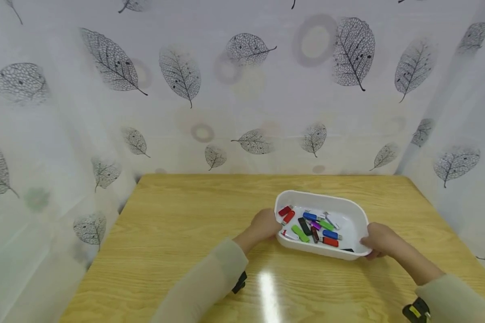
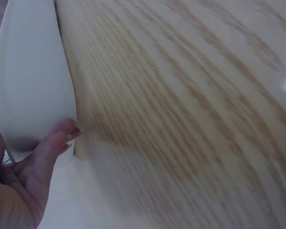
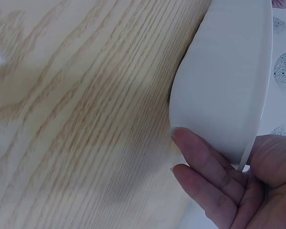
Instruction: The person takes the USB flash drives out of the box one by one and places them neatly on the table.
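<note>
A white plastic basin (image 1: 349,215) with rounded corners holds several USB flash drives in red, blue, green, black and purple, such as a blue flash drive (image 1: 331,234) and a green flash drive (image 1: 300,233). My left hand (image 1: 266,224) grips its left end, thumb at the rim and fingers along the outer wall. At the right end my right hand (image 1: 381,239) holds it the same way. In the right wrist view, the fingers (image 3: 205,167) lie under the basin's outer wall (image 3: 224,71). The left wrist view shows the left fingertips (image 2: 64,129) at the basin's lower edge.
The basin is over the right half of a wooden table (image 1: 185,215). A pale curtain (image 1: 266,103) with leaf prints hangs behind the table and along both sides. Light glares off the tabletop near the front.
</note>
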Motion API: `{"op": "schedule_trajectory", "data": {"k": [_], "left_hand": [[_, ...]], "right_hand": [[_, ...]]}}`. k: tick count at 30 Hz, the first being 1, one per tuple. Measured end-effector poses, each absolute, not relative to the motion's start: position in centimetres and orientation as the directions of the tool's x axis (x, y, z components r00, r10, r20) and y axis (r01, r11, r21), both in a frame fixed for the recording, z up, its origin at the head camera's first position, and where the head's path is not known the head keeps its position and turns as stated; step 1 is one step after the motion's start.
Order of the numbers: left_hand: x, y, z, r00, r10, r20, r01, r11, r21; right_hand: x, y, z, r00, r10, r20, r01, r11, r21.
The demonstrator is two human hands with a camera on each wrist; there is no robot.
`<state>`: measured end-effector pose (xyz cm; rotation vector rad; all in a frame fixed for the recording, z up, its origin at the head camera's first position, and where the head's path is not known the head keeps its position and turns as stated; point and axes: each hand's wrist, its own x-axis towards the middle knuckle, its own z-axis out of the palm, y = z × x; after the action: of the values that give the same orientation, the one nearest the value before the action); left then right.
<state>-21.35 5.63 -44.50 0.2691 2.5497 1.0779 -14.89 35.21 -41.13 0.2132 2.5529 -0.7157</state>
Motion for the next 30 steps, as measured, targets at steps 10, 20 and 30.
{"op": "schedule_trajectory", "data": {"k": [10, 20, 30], "left_hand": [[-20.7, 4.0, -44.8, -0.926, 0.282, -0.249, 0.001, 0.664, 0.747], [-20.0, 2.4, -44.6, -0.918, 0.258, -0.303, -0.055, 0.672, 0.738], [-19.4, -0.2, -44.4, -0.926, 0.285, -0.249, 0.01, 0.675, 0.737]], "right_hand": [[-15.2, 33.6, -40.6, -0.879, 0.007, -0.477, 0.242, 0.868, -0.433], [-15.4, 32.3, -40.7, -0.881, 0.004, -0.473, 0.234, 0.873, -0.428], [-15.7, 30.2, -40.7, -0.88, -0.012, -0.475, 0.213, 0.884, -0.417]]}}
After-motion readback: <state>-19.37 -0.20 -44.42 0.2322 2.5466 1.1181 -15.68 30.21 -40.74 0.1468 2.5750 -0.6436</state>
